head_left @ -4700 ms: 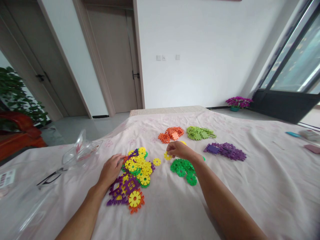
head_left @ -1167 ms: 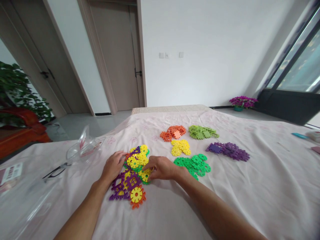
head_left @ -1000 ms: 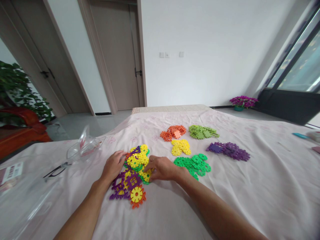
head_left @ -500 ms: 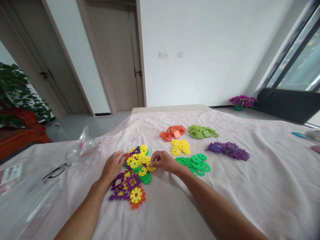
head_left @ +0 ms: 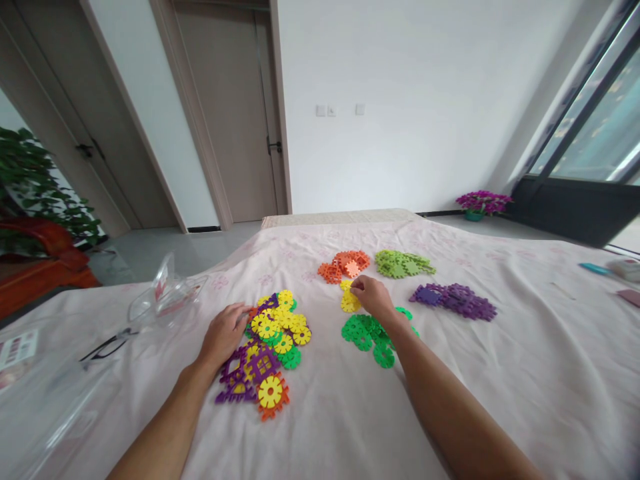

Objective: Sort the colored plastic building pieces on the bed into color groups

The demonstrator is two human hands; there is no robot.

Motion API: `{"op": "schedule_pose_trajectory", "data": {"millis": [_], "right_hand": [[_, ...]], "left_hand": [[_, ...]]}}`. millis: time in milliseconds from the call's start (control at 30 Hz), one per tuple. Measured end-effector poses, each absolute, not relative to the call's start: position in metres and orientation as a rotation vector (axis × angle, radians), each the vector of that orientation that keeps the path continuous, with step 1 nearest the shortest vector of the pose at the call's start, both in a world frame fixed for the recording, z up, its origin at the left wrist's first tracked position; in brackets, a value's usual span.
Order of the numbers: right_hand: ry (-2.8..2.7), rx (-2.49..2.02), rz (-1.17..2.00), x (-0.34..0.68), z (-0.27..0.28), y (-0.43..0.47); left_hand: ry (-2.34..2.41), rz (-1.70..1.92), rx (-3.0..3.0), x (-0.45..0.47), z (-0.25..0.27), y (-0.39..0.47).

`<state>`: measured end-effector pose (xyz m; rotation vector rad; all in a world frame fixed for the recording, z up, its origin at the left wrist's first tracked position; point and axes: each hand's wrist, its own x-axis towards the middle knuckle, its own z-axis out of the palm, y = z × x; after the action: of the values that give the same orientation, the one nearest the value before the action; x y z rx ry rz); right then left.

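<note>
My left hand (head_left: 226,335) rests open on the cloth, fingertips against the left edge of a mixed pile of plastic snowflake discs and toothed squares (head_left: 265,363) in yellow, purple, green and orange. Over the small pile of yellow snowflake discs (head_left: 349,301), my right hand (head_left: 373,297) is closed in a pinch on a yellow snowflake disc, which its fingers mostly cover. Below my right wrist, green snowflake discs (head_left: 361,333) lie spread, partly hidden by the forearm.
Orange pieces (head_left: 352,267), light green pieces (head_left: 404,264) and purple pieces (head_left: 457,300) lie in separate piles farther back. On the left are eyeglasses (head_left: 109,345) and clear plastic packaging (head_left: 167,293). A blue object (head_left: 595,269) lies at far right.
My right hand has moved from the mixed pile up and right to the yellow pile. My left hand has stayed beside the mixed pile.
</note>
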<state>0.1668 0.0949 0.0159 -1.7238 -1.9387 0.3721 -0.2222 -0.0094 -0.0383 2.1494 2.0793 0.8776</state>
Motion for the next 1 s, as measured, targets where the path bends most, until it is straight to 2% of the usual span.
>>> {"op": "schedule_pose_trajectory", "data": {"millis": [467,800,1000], "right_hand": [[-2.078,-1.815,0.104,0.156,0.023,0.080],[-2.428,-0.810,0.520,0.073,0.026,0.013],[-2.661,-0.597,0.406,0.049,0.027,-0.020]], "left_hand": [[2.079,0.855,2.163,-0.220,-0.035,-0.011],[2.086,0.861,2.152,-0.222,-0.037,-0.010],[2.087,0.866,2.172,-0.221,-0.036,-0.010]]}}
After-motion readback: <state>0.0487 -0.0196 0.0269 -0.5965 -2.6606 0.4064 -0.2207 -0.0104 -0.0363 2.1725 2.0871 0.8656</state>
